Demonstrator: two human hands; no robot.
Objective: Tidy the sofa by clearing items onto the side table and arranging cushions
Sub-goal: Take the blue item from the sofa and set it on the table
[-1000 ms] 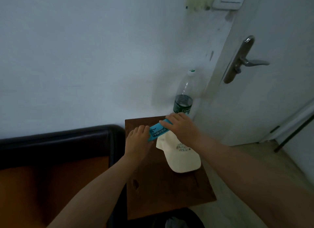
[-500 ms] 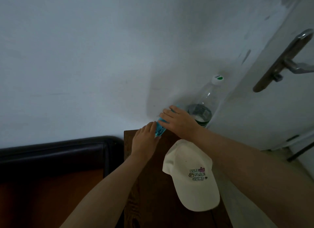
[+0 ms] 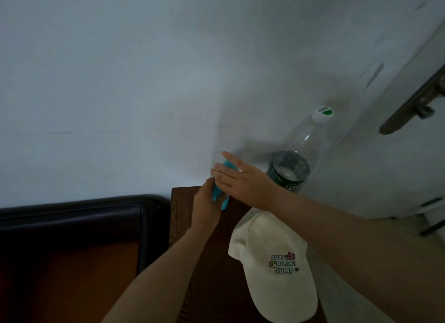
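Standing on edge at frame centre, thin flat turquoise packet [image 3: 220, 192], long axis running up toward the white wall, at the dark wooden side table's [image 3: 180, 207] back edge. Pinched from lower left by left hand [image 3: 204, 202]; steadied from the right by flat-fingered right hand [image 3: 243, 180]. Right of it: clear plastic bottle [image 3: 296, 159]. Below right: cream cap [image 3: 274, 262].

One view only, from a wide-angle camera on the person's head. It looks forward and steeply down over both forearms, which enter from the bottom edge. It sits close above the dark wooden tabletop [image 3: 183, 214], which fills the lower middle. The white wall [image 3: 120, 82] takes the upper frame, the sofa [image 3: 72, 226] the lower left, and a door [image 3: 397, 166] the right edge. Straight lines bend near the borders.
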